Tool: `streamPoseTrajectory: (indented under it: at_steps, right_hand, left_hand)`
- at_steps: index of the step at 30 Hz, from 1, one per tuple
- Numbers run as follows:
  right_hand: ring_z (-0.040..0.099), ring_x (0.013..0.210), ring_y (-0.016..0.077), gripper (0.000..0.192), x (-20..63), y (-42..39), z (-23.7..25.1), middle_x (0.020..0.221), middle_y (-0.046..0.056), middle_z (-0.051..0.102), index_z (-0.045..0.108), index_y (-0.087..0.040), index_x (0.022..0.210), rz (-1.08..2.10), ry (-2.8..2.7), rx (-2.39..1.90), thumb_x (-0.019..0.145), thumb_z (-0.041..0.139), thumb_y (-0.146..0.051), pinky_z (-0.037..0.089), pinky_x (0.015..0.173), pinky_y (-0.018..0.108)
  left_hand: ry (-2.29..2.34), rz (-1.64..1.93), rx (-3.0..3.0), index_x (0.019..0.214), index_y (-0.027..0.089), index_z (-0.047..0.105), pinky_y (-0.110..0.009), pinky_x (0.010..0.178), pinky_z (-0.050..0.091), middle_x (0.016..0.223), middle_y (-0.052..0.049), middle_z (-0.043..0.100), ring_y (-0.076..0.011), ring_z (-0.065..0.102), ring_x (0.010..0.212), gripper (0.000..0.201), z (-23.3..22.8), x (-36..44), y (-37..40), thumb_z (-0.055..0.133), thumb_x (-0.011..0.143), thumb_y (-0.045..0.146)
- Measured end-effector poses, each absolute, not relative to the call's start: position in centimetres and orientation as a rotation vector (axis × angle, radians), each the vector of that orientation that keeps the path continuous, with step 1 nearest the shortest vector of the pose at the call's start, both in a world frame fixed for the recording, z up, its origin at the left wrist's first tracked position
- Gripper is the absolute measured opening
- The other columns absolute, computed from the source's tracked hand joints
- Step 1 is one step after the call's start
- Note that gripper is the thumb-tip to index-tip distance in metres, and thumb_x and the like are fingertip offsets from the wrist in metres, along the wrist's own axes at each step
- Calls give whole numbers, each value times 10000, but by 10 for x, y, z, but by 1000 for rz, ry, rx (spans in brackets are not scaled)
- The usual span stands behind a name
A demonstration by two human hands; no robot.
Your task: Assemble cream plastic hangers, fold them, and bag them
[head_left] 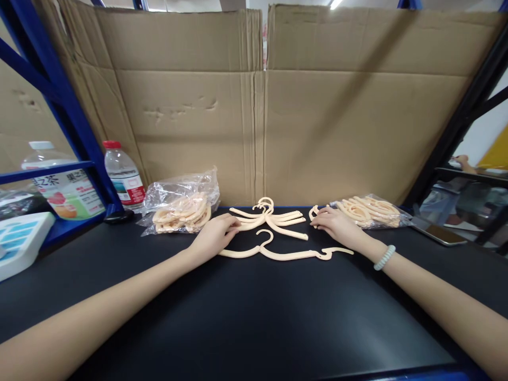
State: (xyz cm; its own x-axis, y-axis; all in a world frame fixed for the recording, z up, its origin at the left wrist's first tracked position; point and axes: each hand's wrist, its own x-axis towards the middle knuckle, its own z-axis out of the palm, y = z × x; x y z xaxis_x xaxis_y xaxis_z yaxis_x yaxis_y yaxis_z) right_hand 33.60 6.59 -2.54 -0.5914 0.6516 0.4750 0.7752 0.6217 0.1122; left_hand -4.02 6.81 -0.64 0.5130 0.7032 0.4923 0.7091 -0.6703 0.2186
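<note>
— Cream plastic hangers [273, 217], piled mid-bench toward back edge; single hanger [278, 254] just in front?
— Yes. Left hand [216, 235] flat, loosely open on pile's left arms; right hand [337, 225] likewise at right tips. Nothing gripped. Better: press both ends evenly, squaring hooks.

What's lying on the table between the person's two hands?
In the head view, a small pile of cream hangers lies between the left hand and the right hand, with a single hanger flat on the black table just nearer.

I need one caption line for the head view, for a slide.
Left hand and right hand rest on a black table, touching cream plastic hangers between two bags of hangers.
</note>
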Motion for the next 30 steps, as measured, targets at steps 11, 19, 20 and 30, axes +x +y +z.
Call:
streamPoseTrajectory:
  at_steps: [11, 19, 20, 30]
  right_hand:
    - [519, 924, 244, 315, 328, 60, -22, 884, 92, 658, 661, -185, 900, -526, -2473, -1057, 875, 394, -20, 426, 784, 379]
    - [554, 776, 204, 210, 319, 34, 2, 869, 70, 606, 695, -221, 936, -304, -1852, -1080, 908, 488, -248, 466, 691, 346]
    - [546, 700, 185, 198, 316, 29, 4, 812, 53, 598, 697, -221, 933, -195, -1764, -1134, 898, 518, -298, 458, 628, 323]
    - [646, 705, 163, 344, 292, 17, 1, 782, 41, 696, 698, -180, 945, 858, -1304, -1045, 687, 766, -397, 534, 663, 286]
  left_hand:
    - [-1262, -1295, -2730, 965, 205, 584, -327, 764, 537, 910, -27, 658, -190, 647, 855, 125, -16, -31, 46, 492, 891, 246]
    - [-1271, -1289, -2737, 963, 210, 555, -338, 772, 527, 923, -39, 628, -189, 630, 847, 100, -24, -33, 49, 485, 893, 207]
    - [-1273, -1293, -2733, 958, 210, 548, -333, 768, 522, 914, -37, 622, -186, 624, 840, 97, -24, -33, 49, 476, 894, 194]
    - [-1271, -1246, -2704, 846, 207, 501, -287, 699, 456, 805, 0, 568, -160, 569, 755, 128, -21, -33, 47, 456, 848, 88]
